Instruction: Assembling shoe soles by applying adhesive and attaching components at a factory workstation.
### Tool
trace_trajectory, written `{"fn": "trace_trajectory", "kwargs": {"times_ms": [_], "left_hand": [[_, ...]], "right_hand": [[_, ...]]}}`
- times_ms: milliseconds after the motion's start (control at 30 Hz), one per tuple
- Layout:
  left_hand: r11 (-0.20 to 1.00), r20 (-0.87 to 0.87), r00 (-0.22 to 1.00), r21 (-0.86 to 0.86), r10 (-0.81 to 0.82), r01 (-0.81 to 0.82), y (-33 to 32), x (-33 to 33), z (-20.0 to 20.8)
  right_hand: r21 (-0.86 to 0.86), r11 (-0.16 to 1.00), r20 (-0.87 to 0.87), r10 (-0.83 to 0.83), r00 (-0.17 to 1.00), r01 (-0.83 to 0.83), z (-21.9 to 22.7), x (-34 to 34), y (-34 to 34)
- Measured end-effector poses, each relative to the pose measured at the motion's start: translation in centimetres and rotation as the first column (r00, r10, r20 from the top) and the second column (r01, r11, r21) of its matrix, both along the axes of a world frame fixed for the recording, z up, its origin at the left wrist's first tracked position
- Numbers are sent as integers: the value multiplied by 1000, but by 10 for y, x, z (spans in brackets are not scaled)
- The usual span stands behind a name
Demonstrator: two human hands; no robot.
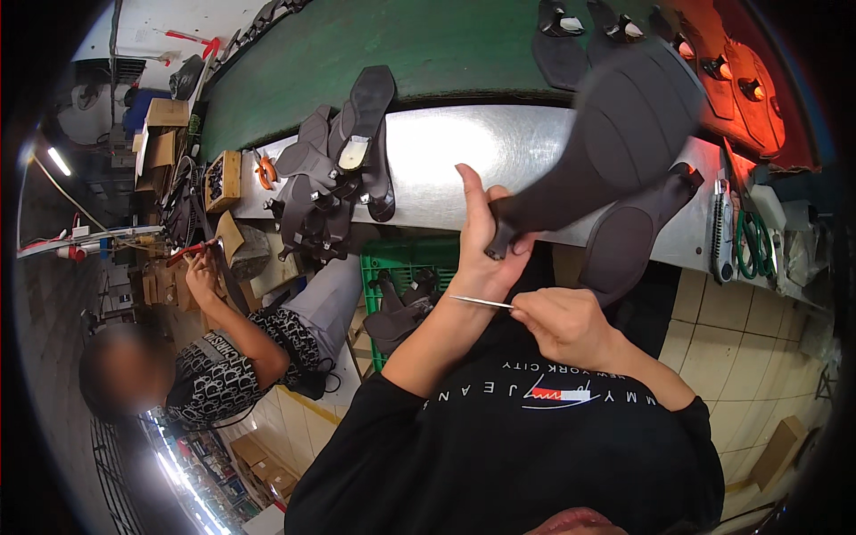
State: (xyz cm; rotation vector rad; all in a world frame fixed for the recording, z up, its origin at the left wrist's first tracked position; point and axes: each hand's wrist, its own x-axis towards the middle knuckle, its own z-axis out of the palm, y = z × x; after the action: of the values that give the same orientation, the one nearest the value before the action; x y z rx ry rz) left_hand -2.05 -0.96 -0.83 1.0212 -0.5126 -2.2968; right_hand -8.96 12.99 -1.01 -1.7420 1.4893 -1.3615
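Left hand (pixel 482 242) was clamped on the narrow end of a dark sole (pixel 620 134), raised over the metal surface (pixel 437 160). Right hand (pixel 569 323) gripped a thin metal rod (pixel 480 302). Farther right, a second sole (pixel 624 242) overhung the front edge.

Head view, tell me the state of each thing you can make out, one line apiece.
Left hand: closed around the sole's heel end
Dark sole: raised, slightly blurred
Right hand: closed on the metal tool
Slim metal tool: gripped, free end pointing left
Sole pile: heaped on the metal table
Wooden box: open, holding small dark pieces
Green crate: open, holding dark pieces
Light tube: lit
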Motion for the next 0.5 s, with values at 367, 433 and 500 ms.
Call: {"fn": "trace_trajectory", "kwargs": {"times_ms": [367, 433, 500], "left_hand": [[928, -437, 899, 335, 2, 161, 11, -5, -13], [951, -218, 976, 307, 25, 44, 13, -12, -10], [951, -271, 962, 302, 21, 64, 11, -8, -20]], "right_hand": [[107, 942, -43, -316, 948, 318, -3, -21, -6], [151, 940, -27, -304, 952, 305, -3, -19, -5], [159, 945, -17, -285, 958, 284, -5, -17, -5]]}}
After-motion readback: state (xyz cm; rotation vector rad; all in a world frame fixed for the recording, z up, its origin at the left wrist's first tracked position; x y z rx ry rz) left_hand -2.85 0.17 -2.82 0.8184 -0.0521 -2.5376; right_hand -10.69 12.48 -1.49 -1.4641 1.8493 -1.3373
